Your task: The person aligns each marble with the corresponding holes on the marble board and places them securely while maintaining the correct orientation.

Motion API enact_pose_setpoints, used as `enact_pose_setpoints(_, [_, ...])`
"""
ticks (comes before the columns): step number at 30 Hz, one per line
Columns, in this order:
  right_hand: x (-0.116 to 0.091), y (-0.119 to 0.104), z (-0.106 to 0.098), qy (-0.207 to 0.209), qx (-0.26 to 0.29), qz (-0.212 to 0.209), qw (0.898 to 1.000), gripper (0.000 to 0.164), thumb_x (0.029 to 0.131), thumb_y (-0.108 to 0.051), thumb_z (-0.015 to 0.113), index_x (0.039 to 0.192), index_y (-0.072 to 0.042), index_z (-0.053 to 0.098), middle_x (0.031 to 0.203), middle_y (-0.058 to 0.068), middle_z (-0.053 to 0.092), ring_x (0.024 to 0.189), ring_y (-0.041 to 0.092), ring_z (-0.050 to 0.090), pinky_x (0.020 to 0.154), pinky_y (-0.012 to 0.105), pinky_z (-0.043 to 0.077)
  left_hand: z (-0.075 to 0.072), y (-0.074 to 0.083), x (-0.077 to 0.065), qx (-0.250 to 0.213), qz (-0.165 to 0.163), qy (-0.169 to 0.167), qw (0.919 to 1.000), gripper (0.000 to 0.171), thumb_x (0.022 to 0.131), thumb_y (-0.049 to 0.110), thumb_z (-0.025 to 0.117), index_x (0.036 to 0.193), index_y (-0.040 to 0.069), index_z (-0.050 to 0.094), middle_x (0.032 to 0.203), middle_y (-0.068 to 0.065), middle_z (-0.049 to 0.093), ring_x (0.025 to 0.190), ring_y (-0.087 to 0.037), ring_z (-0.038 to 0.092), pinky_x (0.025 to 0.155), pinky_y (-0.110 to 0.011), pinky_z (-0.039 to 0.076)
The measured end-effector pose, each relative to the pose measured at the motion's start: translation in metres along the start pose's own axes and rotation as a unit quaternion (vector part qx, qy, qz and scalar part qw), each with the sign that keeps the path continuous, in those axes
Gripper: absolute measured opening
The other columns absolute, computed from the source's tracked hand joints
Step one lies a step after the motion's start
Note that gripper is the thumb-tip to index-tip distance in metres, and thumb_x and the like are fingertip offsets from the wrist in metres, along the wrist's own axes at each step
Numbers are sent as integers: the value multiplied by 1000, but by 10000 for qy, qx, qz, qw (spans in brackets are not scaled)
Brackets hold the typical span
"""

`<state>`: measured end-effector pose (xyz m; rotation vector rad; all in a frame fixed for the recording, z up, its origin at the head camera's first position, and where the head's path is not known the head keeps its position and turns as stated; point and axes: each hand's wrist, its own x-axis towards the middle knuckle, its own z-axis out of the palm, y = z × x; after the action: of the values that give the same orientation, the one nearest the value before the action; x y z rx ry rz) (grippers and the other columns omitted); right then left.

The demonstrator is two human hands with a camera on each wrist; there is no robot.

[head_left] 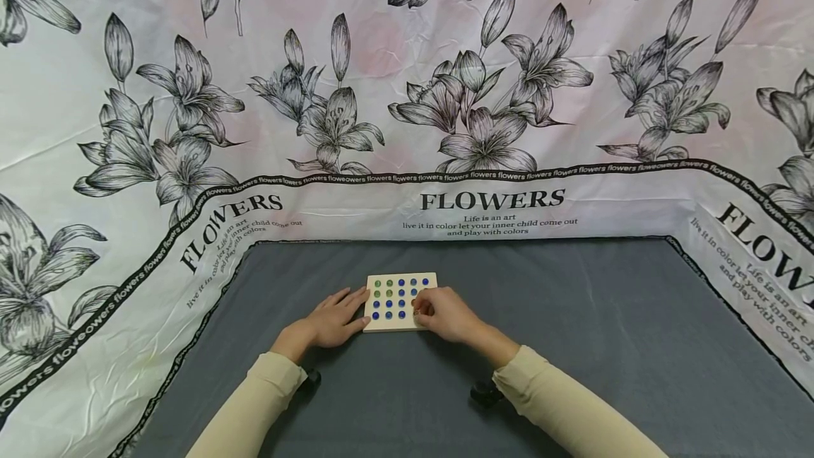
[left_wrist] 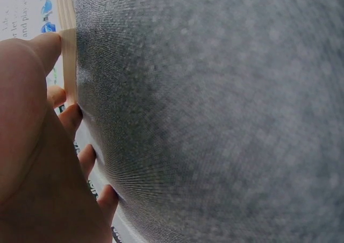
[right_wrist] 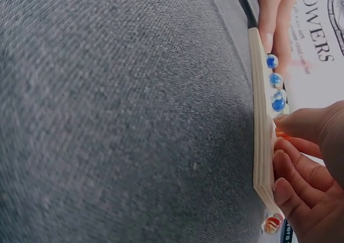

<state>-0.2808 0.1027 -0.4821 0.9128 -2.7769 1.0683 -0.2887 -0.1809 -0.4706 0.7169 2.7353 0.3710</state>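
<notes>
A pale wooden board [head_left: 394, 326] lies on the grey cloth, set with rows of glass marbles. Green marbles [head_left: 384, 288] sit in its far left corner; blue marbles [head_left: 388, 315] fill most other visible spots. My left hand [head_left: 332, 319] rests along the board's left side, fingers spread on the cloth and thumb at the near left edge. Over the right part, my right hand [head_left: 448, 313] pinches an orange marble [right_wrist: 278, 130] between thumb and index finger, close over the board. The hand hides the spots beneath it. In the right wrist view, a red-and-white swirled marble [right_wrist: 272, 224] shows past the board's corner.
Grey cloth [head_left: 572, 345] spreads around the board. Behind it and at both sides rises a white floral sheet [head_left: 356, 210] with printed lettering. Dark devices [head_left: 485, 393] sit at both wrists by the cream sleeves [head_left: 559, 394].
</notes>
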Motion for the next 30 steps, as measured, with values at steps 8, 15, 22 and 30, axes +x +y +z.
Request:
enact_pose_setpoints(8, [2,-4,4,23,-173,127,9998,6,93,-6,74,98,-5,75,84,-2,69,73,10,62,67,32,52,-1,0,0,-49,25,7,10000,64,111,42,43,165,15,23,171,-4,19,157,-37,13,124,-61,13])
enact_pose_setpoints(15, [-1,-5,0,-62,-35,-52,10000,14,94,-5,73,107,0,75,91,4,73,79,15,67,72,33,56,0,0,-1,-75,31,10,10000,64,111,42,43,165,14,23,171,-5,19,157,-37,13,124,-61,13])
enact_pose_setpoints(22, [-12,-7,-17,-414,111,-173,9989,22,98,-4,68,118,4,69,98,10,71,80,17,67,70,32,56,2,0,-1,-63,13,-51,10000,65,111,42,43,165,14,23,171,-6,19,157,-38,13,124,-61,12])
enact_pose_setpoints(30, [-21,-4,-43,-128,-193,-106,9997,23,95,-6,73,117,1,70,93,2,68,78,11,61,70,30,54,1,-1,-1,-77,35,21,10000,64,111,42,44,165,14,24,171,-6,20,156,-39,13,124,-62,12])
